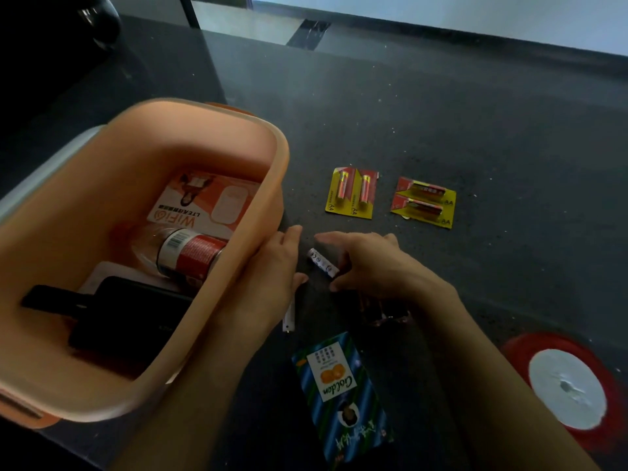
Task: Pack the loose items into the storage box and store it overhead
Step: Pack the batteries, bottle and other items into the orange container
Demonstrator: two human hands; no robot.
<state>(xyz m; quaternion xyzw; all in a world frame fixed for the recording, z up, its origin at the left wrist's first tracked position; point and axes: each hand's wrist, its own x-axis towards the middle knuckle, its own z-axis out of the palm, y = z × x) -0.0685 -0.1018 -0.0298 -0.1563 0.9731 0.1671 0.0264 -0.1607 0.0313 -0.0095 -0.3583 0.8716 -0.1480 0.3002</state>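
The orange storage box (268,205) stands at the left and holds a WiFi carton (207,205), a red-labelled bottle (190,254) and black items (112,311). My left hand (272,277) hovers beside the box's right wall with fingers apart and nothing in it. My right hand (370,263) curls over the right end of a white battery (321,261) that lies between the two hands. A second white battery (289,317) pokes out from under my left palm. Two AA battery packs (351,193) (424,202) lie beyond the hands. A blue Golden packet (343,396) lies nearer to me.
A red tape roll with a white centre (567,385) sits at the lower right. A dark, shiny item (377,311) lies partly under my right wrist. The dark counter (441,113) runs back to a pale wall edge.
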